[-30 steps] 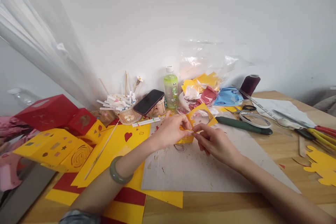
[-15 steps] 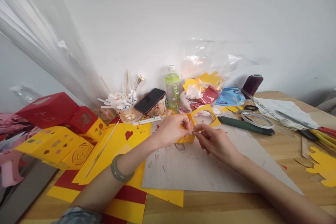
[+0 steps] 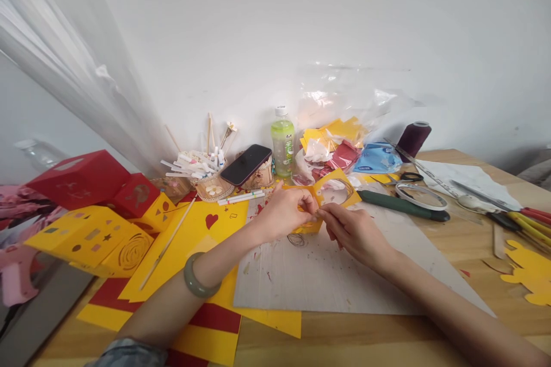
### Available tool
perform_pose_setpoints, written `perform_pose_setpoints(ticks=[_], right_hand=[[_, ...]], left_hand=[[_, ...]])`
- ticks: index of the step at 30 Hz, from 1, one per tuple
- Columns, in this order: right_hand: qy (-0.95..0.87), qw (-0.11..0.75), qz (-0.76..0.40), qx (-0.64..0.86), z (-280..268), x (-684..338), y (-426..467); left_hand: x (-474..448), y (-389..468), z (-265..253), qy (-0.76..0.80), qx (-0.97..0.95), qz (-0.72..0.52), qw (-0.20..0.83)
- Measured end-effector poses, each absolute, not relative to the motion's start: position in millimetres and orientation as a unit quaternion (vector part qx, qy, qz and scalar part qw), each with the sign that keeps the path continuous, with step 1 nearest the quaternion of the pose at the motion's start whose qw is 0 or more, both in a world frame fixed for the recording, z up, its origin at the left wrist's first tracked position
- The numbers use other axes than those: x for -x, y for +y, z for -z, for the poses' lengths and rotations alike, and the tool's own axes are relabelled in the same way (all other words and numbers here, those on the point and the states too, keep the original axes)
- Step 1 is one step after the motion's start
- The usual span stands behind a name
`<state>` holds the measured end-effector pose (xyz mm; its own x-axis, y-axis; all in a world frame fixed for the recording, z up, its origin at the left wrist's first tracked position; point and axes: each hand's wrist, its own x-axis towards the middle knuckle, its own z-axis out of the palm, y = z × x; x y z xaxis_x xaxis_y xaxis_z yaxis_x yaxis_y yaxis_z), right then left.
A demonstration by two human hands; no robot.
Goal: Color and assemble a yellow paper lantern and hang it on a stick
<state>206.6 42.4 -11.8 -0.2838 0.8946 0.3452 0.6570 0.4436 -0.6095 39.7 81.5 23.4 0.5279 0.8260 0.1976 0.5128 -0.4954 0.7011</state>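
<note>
Over the grey board (image 3: 344, 281), my left hand (image 3: 289, 212) and my right hand (image 3: 355, 235) meet at the fingertips in front of a folded yellow paper piece (image 3: 352, 198) with a round cut-out. My left fingers are curled together at its near side. The thumb and forefinger of my right hand pinch something too small to make out, close beside the left fingertips. Most of the yellow piece's lower part is hidden behind my hands. Below them, a dark scribble-like loop (image 3: 298, 239) lies on the board.
Left are yellow cut-out boxes (image 3: 81, 235), red boxes (image 3: 81, 178), yellow sheets (image 3: 176, 258) and a thin wooden stick (image 3: 167, 243). Behind stand a phone (image 3: 247, 164) and a green drink bottle (image 3: 282, 143). Right lie a dark green tool (image 3: 400, 205), a tape roll (image 3: 422, 196) and scissors (image 3: 408, 176).
Both hands stay nearly in place at the yellow piece. My fingertips and the yellow piece have shifted very slightly.
</note>
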Motion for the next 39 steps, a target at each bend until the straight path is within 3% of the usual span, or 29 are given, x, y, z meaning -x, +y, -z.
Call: perform_pose_setpoints(ticks=[14, 39], right_hand=[[-0.740, 0.344, -0.290, 0.500, 13.2, -211.7, 43.1], [-0.720, 0.363, -0.328, 0.493, 14.8, -207.1, 44.2]], left_hand=[[-35.3, 84.8, -28.5, 0.398, -0.827, -0.239, 0.317], [-36.2, 82.2, -28.5, 0.415, -0.808, -0.247, 0.338]])
